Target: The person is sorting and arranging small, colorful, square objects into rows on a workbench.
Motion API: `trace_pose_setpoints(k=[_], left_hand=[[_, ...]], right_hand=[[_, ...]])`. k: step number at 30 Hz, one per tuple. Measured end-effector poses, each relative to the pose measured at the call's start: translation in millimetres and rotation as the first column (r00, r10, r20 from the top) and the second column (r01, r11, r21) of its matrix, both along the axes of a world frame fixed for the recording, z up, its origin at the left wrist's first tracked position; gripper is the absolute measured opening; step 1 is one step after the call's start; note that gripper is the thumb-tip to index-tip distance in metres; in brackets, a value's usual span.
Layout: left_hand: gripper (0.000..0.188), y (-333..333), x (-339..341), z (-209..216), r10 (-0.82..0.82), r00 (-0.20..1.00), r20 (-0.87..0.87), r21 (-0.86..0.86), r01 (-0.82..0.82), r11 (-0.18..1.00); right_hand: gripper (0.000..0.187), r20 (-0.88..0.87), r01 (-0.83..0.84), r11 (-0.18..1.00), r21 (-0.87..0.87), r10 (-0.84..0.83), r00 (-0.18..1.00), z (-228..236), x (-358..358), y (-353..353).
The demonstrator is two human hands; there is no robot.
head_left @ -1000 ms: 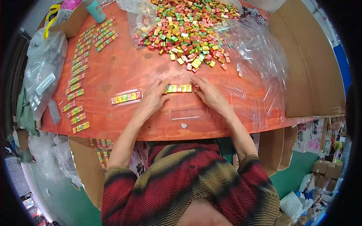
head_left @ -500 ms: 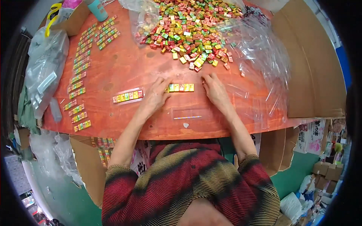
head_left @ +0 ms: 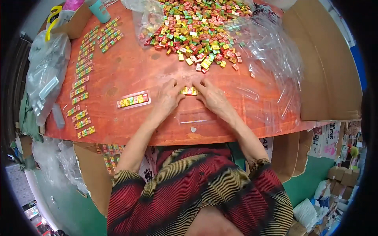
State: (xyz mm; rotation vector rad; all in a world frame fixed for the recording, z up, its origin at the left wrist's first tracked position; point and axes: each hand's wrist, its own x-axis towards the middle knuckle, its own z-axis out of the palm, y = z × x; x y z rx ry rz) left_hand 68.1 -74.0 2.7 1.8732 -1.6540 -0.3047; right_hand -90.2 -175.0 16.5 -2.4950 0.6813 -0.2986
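1. The left hand (head_left: pixel 169 94) and right hand (head_left: pixel 212 98) were brought close, fingers curled; between them, a row of small boxes (head_left: pixel 189 91) was clamped at its ends, over the table (head_left: pixel 130 72).
2. A clear tray (head_left: pixel 125 106) was filled with similar boxes.
3. Coloured rows were held in a carton (head_left: pixel 88 159).

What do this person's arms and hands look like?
The left hand and right hand wear no gloves. Loose fabric sleeves, diagonally striped in red, black and mustard yellow, end near the elbows, leaving the forearms uncovered. No watch shows.
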Motion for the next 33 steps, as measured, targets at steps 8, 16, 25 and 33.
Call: trace_pose_setpoints(k=[8,16,25,33], left_hand=[[0.031,10,-29,23,0.060,0.997,-0.052,0.097,-0.055,0.994],[0.048,65,-78,-3,0.065,0.959,0.275,-0.056,-0.051,0.997],[0.073,81,-89,-7,-0.011,0.884,0.468,0.135,-0.060,0.989],[0.074,84,-67,-5,-0.005,0.974,0.226,0.208,-0.043,0.977]], right_hand=[[0.030,0.082,-0.026,0.999,-0.019,0.028,0.996,2,-18,6],[0.039,0.104,0.010,0.988,-0.157,0.006,0.995,-13,-77,58],[0.069,-0.147,-0.030,0.971,-0.238,-0.005,0.989,-15,-86,87],[0.080,-0.168,-0.032,0.978,-0.208,-0.004,0.986,-12,-61,93]])
